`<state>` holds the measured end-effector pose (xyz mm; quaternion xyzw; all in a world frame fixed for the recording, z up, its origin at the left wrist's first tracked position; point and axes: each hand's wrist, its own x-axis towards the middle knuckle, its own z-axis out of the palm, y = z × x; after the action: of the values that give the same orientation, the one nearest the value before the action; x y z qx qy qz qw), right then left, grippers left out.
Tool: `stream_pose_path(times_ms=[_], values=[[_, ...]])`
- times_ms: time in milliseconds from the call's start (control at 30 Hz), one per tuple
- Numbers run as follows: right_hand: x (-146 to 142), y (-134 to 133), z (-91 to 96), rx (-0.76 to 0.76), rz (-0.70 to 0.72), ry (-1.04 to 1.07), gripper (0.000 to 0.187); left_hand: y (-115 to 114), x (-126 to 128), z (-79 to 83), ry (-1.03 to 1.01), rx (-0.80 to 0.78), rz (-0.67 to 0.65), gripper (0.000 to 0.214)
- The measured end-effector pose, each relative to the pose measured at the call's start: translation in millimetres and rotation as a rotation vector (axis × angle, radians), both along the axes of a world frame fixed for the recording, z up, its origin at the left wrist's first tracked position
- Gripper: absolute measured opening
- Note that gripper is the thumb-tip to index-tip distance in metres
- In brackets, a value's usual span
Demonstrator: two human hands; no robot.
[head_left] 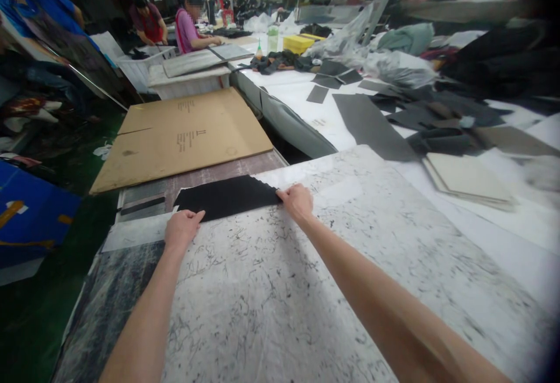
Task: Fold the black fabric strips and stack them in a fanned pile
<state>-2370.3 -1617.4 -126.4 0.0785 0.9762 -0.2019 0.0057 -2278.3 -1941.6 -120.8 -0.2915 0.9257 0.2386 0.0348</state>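
Observation:
A flat piece of black fabric (230, 197) lies across the far part of the speckled white work surface (262, 290). Its upper right edge looks jagged. My left hand (182, 230) pinches the near left corner, thumb and fingers closed on the cloth. At the right end, the fingertips of my right hand (298, 201) are closed on the other corner. The fabric stretches flat between both hands. Beyond my left hand, a narrow black strip (142, 206) rests on a grey board.
A large cardboard sheet (188, 138) lies just past the fabric. To the right, a white table (324, 119) bears dark cut pieces (371, 126), pale stacked sheets (468, 180) and plastic bags. A blue box (30, 220) stands at left. Several people work further back.

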Motion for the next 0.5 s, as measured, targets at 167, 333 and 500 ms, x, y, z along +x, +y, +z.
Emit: stream_pose_path(times_ms=[167,333,500], values=[[-2.5,-7.1,1.9,0.016,-0.069,-0.024,0.041,2.1,-0.1,-0.6,-0.021,-0.037,-0.004,0.042],[-1.3,-14.7,1.4,0.017,-0.1,-0.011,0.039,5.7,-0.6,1.9,-0.024,-0.102,-0.011,0.04],[1.4,-15.5,-2.8,-0.035,-0.078,0.032,0.035,11.4,2.4,6.6,0.013,-0.22,-0.012,0.036]])
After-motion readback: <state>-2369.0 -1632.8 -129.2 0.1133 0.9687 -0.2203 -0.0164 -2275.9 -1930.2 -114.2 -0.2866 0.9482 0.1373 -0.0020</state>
